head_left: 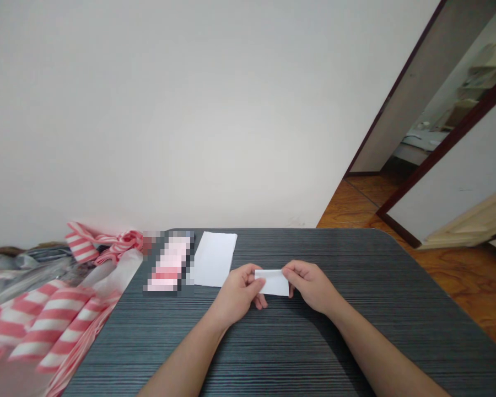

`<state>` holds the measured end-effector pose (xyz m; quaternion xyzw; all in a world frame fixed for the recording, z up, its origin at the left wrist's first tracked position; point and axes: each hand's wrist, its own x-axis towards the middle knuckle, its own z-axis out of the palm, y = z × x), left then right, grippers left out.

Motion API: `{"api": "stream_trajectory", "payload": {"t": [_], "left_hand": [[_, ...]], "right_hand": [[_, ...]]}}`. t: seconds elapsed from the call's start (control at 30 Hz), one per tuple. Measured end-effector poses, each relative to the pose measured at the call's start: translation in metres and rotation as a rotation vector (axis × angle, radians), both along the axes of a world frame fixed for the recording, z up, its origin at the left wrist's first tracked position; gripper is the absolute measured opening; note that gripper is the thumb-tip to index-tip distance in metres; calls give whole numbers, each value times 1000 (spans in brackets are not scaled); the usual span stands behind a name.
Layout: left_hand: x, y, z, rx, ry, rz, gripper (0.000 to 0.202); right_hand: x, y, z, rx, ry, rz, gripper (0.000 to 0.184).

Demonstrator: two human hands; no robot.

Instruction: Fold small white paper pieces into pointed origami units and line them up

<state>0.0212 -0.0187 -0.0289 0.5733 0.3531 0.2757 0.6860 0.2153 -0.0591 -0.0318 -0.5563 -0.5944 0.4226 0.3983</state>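
- Nearest me in the head view, the left forearm (192,355) and right forearm (378,350) angled inward above a dark, grained table (281,353).
- Between the two hands I saw the small white paper (274,284), over the middle of the table; I could not tell whether its lower edge touched the surface.
- The left hand (238,292) had a narrow pinch on the paper's left end, thumb in front, other fingers behind and below.
- The right hand (312,282) pinched the upper right corner just as narrowly — thumb on the near face, the other fingers partly hidden.
- Handling it well, I judged, called for light, level pinches: too much pull could crease or tear it, too little would let it sag.
- Just beyond the left hand lay white sheets (215,256), beside a pixelated rectangle (170,264) — too masked for me to name. Left of the table was red-and-white striped cloth (60,314).
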Motion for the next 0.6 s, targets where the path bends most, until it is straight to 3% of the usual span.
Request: {"api": "stream_trajectory", "payload": {"t": [0.4, 0.6], "left_hand": [[-1, -2, 6, -9, -39, -32, 22], [0, -4, 19, 291, 144, 55, 20]], "right_hand": [[-2, -2, 3, 33, -83, -1, 29], [-6, -3, 12, 82, -232, 61, 27]]}}
